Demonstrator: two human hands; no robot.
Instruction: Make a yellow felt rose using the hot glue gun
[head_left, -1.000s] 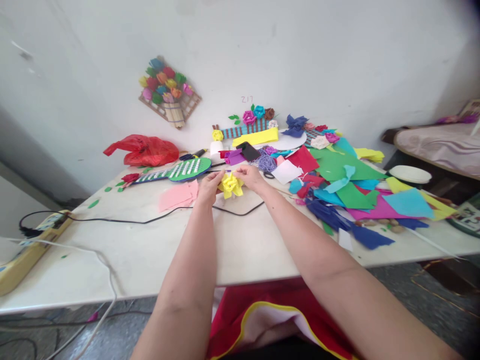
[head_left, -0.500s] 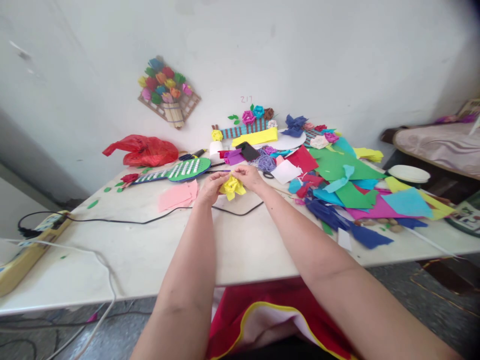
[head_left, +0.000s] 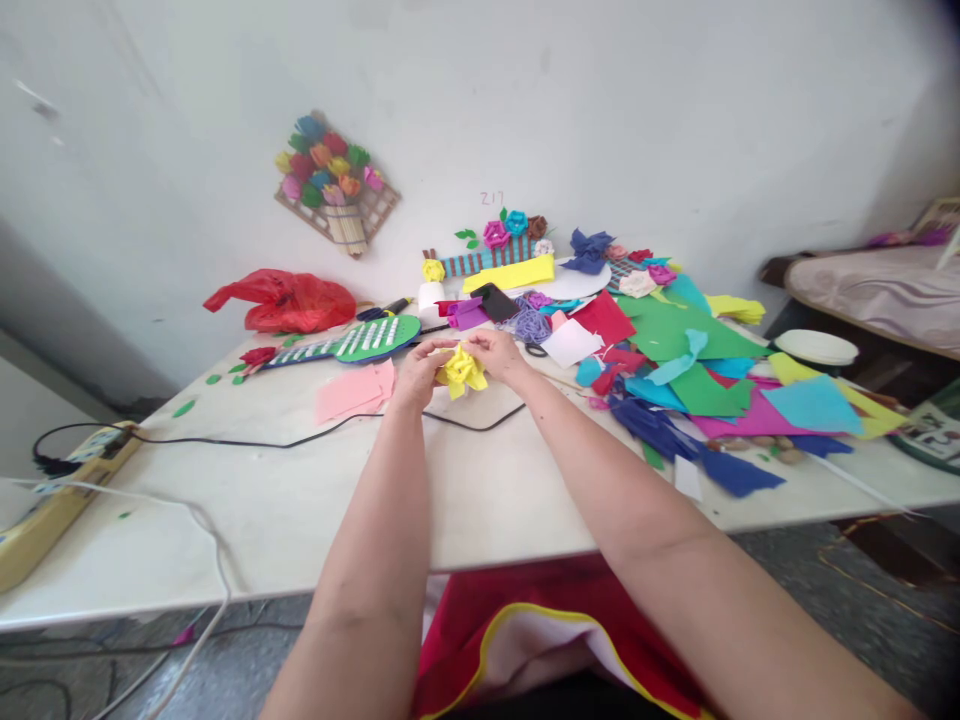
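Observation:
Between my two hands is a yellow paper flower (head_left: 463,372) with crinkled, pointed petals facing me. My left hand (head_left: 421,374) pinches its left side, fingers closed on the petals. From the right, the fingers of my right hand (head_left: 493,352) grip the flower's upper edge. Both hands are held above the middle of the white table (head_left: 495,500). Pink paper sheets (head_left: 356,390) lie to the left of my left hand. A black cord (head_left: 480,427) runs across the table just below the flower.
Coloured paper scraps (head_left: 697,385) cover the table's right side. Behind my hands lie a black phone (head_left: 494,301), purple yarn (head_left: 529,324) and a yellow crepe strip (head_left: 510,274). Leftward are a green guitar-shaped craft (head_left: 375,340), a red plastic bag (head_left: 289,302) and a power strip (head_left: 71,500).
The yellow flower has turned slightly in my fingers, so more of its open petals show. My hands stay in nearly the same place.

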